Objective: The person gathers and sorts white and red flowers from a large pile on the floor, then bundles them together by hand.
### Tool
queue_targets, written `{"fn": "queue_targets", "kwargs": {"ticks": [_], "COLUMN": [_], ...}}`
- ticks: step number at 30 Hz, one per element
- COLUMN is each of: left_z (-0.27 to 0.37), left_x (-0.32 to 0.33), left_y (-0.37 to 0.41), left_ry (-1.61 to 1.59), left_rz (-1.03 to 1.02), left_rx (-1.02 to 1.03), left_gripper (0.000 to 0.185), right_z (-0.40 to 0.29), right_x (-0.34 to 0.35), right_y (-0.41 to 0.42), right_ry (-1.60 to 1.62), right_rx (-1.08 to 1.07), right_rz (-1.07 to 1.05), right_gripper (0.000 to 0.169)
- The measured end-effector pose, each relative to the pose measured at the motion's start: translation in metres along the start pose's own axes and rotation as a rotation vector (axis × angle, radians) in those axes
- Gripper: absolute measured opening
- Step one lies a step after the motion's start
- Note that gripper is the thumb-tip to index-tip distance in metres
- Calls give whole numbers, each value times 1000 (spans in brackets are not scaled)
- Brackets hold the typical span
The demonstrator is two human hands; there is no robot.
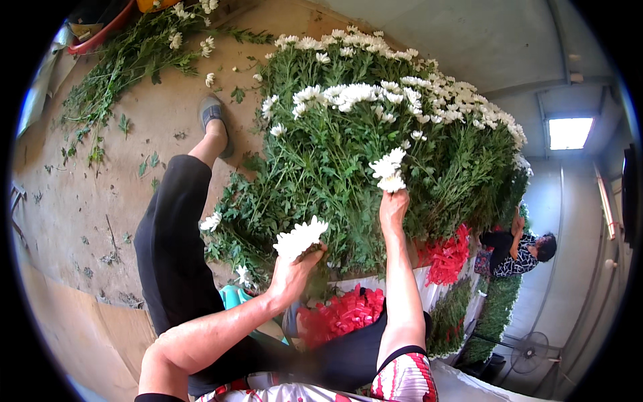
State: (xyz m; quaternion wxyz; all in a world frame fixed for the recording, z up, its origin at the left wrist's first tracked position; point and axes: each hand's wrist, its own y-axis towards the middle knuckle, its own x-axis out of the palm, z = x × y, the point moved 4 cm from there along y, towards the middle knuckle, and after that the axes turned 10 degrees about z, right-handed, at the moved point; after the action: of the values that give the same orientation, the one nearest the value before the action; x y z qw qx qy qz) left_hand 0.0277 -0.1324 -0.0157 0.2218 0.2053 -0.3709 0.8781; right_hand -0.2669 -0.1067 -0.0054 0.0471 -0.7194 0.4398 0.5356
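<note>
My left hand (294,274) is closed around the stems of white chrysanthemums (301,238), their blooms bunched just above my fingers. Farther right, my right hand (394,206) grips another small group of white chrysanthemums (389,171) close below the flower heads. Beyond and beneath both hands lies a large heap of leafy green chrysanthemum stems (321,171), with rows of white blooms (356,95) along its far side. The stems below each hand are mostly hidden or blurred.
Red plastic ribbon strips (351,309) lie near my legs, more (447,256) by the heap. Loose stems (120,70) are on the floor at upper left, near a red basin (105,35). At right are a seated person (517,254) and a fan (529,353).
</note>
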Motion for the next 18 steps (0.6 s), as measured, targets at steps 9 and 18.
{"fn": "queue_targets", "kwargs": {"ticks": [9,18], "left_z": [3,5], "left_x": [32,62], "left_y": [-6,-45], "left_ry": [-135,102], "left_rz": [-26,-223], "left_rx": [274,147], "left_gripper": [22,21], "right_z": [-102,-158], "right_x": [-103,-138], "right_y": [-78,-92], "right_ry": [274,443], "right_rx": [-79,-151], "right_rz": [-272,-352], "right_gripper": [20,30]}}
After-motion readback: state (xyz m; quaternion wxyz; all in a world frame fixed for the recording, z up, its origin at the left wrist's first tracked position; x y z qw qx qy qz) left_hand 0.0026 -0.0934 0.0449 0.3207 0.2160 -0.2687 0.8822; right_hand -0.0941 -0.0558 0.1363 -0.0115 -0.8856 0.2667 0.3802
